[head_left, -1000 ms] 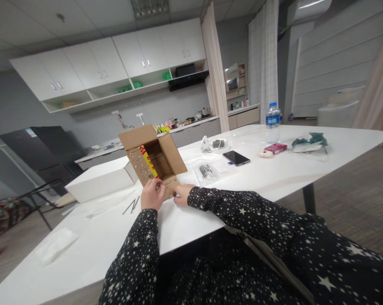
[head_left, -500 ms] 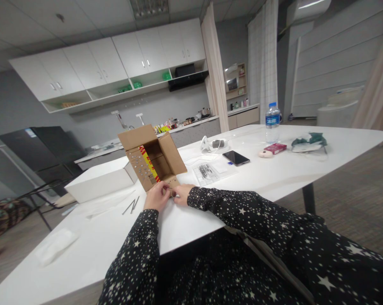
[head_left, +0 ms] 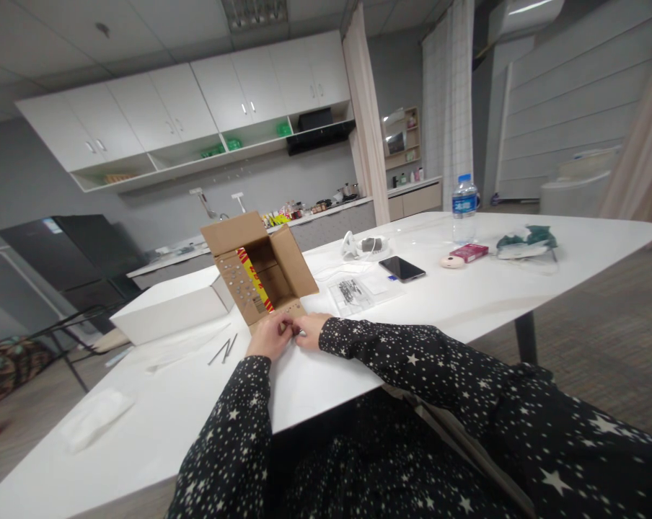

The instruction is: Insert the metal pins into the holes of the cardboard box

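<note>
An open cardboard box (head_left: 261,277) stands tilted on the white table (head_left: 326,382), its flaps spread and small round pieces dotted over the left flap. At its front flap, my left hand (head_left: 270,336) is closed, thumb and fingertips pinched together. My right hand (head_left: 311,330) meets it there, fingers also bent inward. What lies between the fingertips is too small and too covered to name. Two thin grey metal rods (head_left: 226,349) rest on the table left of my left hand.
Left of the cardboard box lies a long white box (head_left: 169,306), with a crumpled white bag (head_left: 96,418) nearer. To the right are a clear plastic packet (head_left: 350,293), a phone (head_left: 402,269), a red box (head_left: 469,252), a water bottle (head_left: 464,209) and a green-and-white bundle (head_left: 527,244).
The fingers of my left hand have shifted slightly down and closed nearer to my right fingertips. The box and the other things on the table have stayed put.
</note>
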A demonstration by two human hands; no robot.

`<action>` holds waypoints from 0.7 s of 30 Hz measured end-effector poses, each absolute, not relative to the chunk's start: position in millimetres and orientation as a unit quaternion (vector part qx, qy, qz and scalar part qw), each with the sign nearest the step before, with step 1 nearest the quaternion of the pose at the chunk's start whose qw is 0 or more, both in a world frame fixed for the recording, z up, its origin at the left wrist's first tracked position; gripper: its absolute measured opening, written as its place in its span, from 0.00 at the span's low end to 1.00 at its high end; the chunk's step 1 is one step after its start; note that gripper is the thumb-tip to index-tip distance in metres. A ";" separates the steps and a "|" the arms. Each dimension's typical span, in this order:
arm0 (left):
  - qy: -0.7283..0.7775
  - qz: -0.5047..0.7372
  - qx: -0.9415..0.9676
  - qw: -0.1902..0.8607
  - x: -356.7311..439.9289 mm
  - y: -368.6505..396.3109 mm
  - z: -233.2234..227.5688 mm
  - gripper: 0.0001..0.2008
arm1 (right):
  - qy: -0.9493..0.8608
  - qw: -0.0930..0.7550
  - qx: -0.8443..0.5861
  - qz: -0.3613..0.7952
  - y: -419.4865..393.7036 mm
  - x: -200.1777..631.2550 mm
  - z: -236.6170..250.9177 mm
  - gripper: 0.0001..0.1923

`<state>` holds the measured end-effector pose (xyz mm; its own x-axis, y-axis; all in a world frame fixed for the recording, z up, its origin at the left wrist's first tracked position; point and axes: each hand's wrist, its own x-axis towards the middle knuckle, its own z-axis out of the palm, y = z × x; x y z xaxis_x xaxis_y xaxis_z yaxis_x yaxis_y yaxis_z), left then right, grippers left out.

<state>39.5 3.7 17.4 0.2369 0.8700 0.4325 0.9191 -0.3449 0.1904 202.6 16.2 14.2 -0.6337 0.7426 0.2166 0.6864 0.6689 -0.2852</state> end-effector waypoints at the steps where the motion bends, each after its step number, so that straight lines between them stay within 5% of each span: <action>1: -0.570 -0.235 -0.786 0.048 39.5 4.1 17.2 0.08 | -0.900 0.162 -0.396 0.086 16.8 202.3 13.4 0.14; 21: -0.555 -0.214 -0.802 0.050 41.6 2.8 19.1 0.07 | -0.898 0.171 -0.396 0.086 17.5 203.3 12.2 0.14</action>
<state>41.6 2.8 19.1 0.2916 0.8698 0.3981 0.9122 -0.3781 0.1579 203.3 17.5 12.2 -0.6281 0.7404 0.2394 0.6811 0.6719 -0.2910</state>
